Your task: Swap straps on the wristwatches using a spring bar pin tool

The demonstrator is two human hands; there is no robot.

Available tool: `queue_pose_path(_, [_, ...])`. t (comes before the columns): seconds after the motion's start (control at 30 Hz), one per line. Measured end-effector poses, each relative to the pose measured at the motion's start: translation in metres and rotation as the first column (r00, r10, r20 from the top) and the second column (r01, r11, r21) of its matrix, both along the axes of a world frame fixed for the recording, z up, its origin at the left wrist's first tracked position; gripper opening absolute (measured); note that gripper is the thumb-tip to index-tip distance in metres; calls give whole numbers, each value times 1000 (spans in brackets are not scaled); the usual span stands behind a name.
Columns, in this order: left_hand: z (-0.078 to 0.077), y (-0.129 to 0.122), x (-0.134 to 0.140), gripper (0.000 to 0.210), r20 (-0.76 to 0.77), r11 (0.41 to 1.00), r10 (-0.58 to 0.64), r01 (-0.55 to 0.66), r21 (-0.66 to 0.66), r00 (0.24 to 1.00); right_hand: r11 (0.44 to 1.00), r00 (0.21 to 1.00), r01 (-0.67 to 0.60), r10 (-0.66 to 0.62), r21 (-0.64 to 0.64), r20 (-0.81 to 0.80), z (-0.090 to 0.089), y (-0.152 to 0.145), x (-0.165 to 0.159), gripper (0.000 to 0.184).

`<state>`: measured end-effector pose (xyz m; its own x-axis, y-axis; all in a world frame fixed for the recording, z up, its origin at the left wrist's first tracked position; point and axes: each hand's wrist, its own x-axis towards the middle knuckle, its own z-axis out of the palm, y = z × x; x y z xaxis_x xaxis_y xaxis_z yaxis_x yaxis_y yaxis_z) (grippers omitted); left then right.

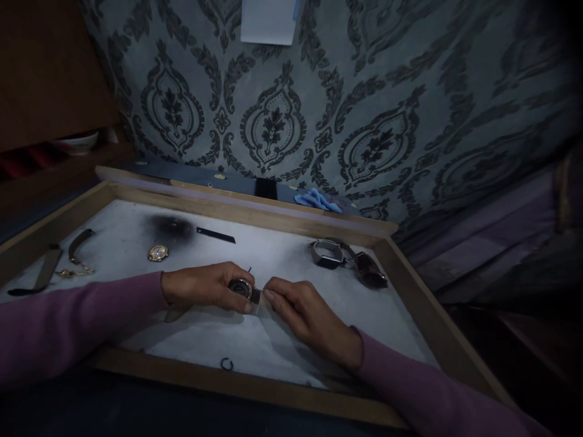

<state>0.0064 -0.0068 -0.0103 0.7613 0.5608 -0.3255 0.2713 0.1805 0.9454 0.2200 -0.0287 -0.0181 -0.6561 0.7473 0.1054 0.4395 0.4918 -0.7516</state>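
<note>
My left hand (218, 288) is closed round a round wristwatch (240, 289) with a dark face and silvery rim, held just above the white tray floor. A short dark brown strap (256, 296) sticks out from the watch's right side. Beside that strap, the thumb and fingers of my right hand (300, 312) are pinched together. A thin light sliver shows at their tips, too small to name. Behind my left wrist lies a gold watch head (158, 252) without a strap.
A wooden-framed tray (246, 379) surrounds the work. On it lie a black blade-like strip (215, 235), a silver-cased watch (327, 254), a brown strap (371, 271), loose grey straps (48, 267), a gold chain (73, 273) and a black ring (226, 364). A blue cloth (317, 199) lies behind.
</note>
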Motion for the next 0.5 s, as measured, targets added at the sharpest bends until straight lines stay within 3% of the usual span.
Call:
queue_pose_path(0.27, [2, -1, 0, 27, -9, 999, -23, 23, -45, 1000, 999, 1000, -12, 12, -31, 1, 4, 0, 0, 29])
queue_pose_path(0.5, [1, -2, 1, 25, -5, 995, 31, -32, -96, 999, 995, 999, 9, -13, -100, -36, 2, 2, 0, 31])
